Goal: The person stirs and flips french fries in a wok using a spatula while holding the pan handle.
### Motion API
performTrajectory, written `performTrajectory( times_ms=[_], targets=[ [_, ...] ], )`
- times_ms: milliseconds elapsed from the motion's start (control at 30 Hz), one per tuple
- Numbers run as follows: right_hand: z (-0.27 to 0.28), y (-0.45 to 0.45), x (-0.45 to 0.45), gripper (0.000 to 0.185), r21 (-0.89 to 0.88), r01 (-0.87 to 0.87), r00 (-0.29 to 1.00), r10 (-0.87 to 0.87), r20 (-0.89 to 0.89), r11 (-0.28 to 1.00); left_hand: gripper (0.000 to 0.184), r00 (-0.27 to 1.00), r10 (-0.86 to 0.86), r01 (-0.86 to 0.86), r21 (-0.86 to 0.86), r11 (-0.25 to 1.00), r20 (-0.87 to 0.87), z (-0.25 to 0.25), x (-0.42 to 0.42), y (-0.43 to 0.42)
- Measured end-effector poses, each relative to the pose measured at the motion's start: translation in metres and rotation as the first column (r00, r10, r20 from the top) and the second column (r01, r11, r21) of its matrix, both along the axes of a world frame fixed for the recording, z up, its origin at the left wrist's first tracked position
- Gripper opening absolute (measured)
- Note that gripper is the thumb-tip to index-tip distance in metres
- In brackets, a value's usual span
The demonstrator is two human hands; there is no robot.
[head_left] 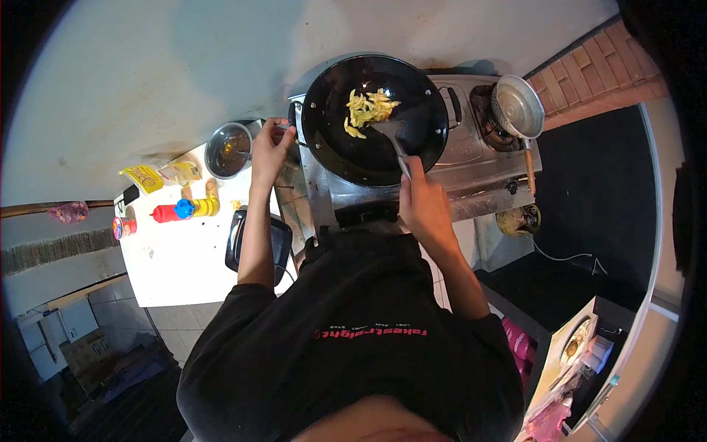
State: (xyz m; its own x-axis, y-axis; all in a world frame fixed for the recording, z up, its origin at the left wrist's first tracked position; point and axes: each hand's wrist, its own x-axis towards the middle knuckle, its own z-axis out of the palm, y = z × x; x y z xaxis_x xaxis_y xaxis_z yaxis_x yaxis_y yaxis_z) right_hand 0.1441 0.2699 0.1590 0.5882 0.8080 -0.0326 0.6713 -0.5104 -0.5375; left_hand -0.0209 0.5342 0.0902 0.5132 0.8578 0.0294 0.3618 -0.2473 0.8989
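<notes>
A large black wok (342, 158) sits on the left side of the stove. Pale yellow strips of food (368, 107) lie in a loose heap in its upper middle. My left hand (274, 144) is closed around the wok's left loop handle. In my right hand (423, 195) is the handle of a spatula (390, 130). Its flat blade rests inside the wok, touching or just beside the lower right of the strips. The far tip of the blade is hard to make out against the dark surface.
Right of the wok, a metal saucepan (519, 107) stands on the other burner, its wooden handle toward me. The white table (162, 258) at left bears a metal bowl (228, 151), a red bottle (163, 214), yellow packets (142, 178) and a black appliance (280, 247).
</notes>
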Motion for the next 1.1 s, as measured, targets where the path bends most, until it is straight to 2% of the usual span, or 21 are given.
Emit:
performTrajectory(
  times_ms=[67,200,367,433,467,600,700,767,800,867,900,933,967,1000,1033,1067,1100],
  targets=[
    [0.013,-0.010,-0.011,0.026,0.087,-0.030,0.998,0.034,-0.053,0.996,0.027,0.999,0.004,-0.004,0.006,1.000,-0.053,0.005,0.000,-0.002],
    [0.009,-0.016,-0.027,0.027,0.144,-0.115,0.989,0.127,-0.076,0.983,0.027,0.999,0.011,-0.011,0.007,1.000,-0.053,0.000,0.001,0.001],
    [-0.026,0.002,-0.023,0.027,0.118,-0.082,0.996,0.084,-0.010,0.990,0.027,0.998,0.008,-0.006,0.032,0.999,-0.059,0.001,0.000,0.000],
    [-0.033,0.012,-0.009,0.026,0.060,-0.016,1.000,0.017,-0.007,0.998,0.027,0.999,0.005,-0.004,0.028,1.000,-0.042,0.002,0.001,-0.001],
    [-0.029,0.015,-0.003,0.026,0.015,0.014,1.000,-0.014,-0.016,1.000,0.027,1.000,0.005,-0.004,0.023,1.000,-0.026,0.003,0.001,-0.002],
    [-0.004,-0.001,0.007,0.026,0.071,0.027,0.999,-0.024,-0.041,0.997,0.026,0.998,0.010,-0.009,0.022,1.000,-0.063,0.006,0.001,-0.003],
    [0.019,-0.015,0.007,0.026,0.046,0.046,0.997,-0.043,-0.072,0.998,0.025,0.999,0.016,-0.015,0.037,0.999,-0.030,0.003,0.002,-0.002],
    [0.025,-0.023,0.007,0.026,0.031,0.032,0.998,-0.030,-0.058,0.999,0.038,0.997,-0.001,0.001,0.001,1.000,-0.077,0.001,0.002,0.002],
    [0.026,-0.024,0.007,0.026,0.018,0.018,0.999,-0.017,-0.045,1.000,0.038,0.997,-0.002,0.002,0.001,1.000,-0.076,0.002,0.003,-0.001],
    [0.025,-0.024,0.007,0.026,-0.013,0.009,0.998,-0.010,-0.059,1.000,0.057,0.989,0.145,-0.146,0.154,0.977,0.017,0.010,0.006,-0.008],
    [0.024,-0.024,0.008,0.026,-0.043,0.002,0.997,-0.005,-0.072,0.999,0.063,0.983,0.160,-0.177,0.212,0.961,0.095,0.014,0.004,-0.001],
    [0.022,-0.025,0.008,0.026,-0.041,0.009,0.997,-0.012,-0.072,0.999,0.069,0.971,0.166,-0.208,0.266,0.941,0.171,0.020,0.001,0.006],
    [0.018,-0.024,0.009,0.026,-0.012,-0.008,0.998,0.007,-0.055,1.000,0.064,0.909,0.181,-0.304,0.301,0.904,0.375,0.048,0.001,0.005],
    [0.015,-0.025,0.008,0.026,0.015,-0.021,0.999,0.022,-0.043,1.000,0.056,0.861,0.128,-0.400,0.498,0.770,0.493,0.075,-0.006,0.013],
    [0.016,-0.024,0.007,0.026,0.013,-0.005,0.999,0.006,-0.053,1.000,0.048,0.852,0.125,-0.468,0.631,0.618,0.509,0.121,-0.021,0.007],
    [0.018,-0.023,0.007,0.025,0.009,0.000,0.998,0.001,-0.069,1.000,0.044,0.782,-0.098,-0.467,0.683,0.561,0.615,0.170,-0.038,-0.003],
    [0.019,-0.022,0.008,0.025,0.005,0.001,0.997,-0.001,-0.082,1.000,0.047,0.622,-0.354,-0.566,0.714,0.412,0.698,0.205,-0.046,-0.020]
  ],
)
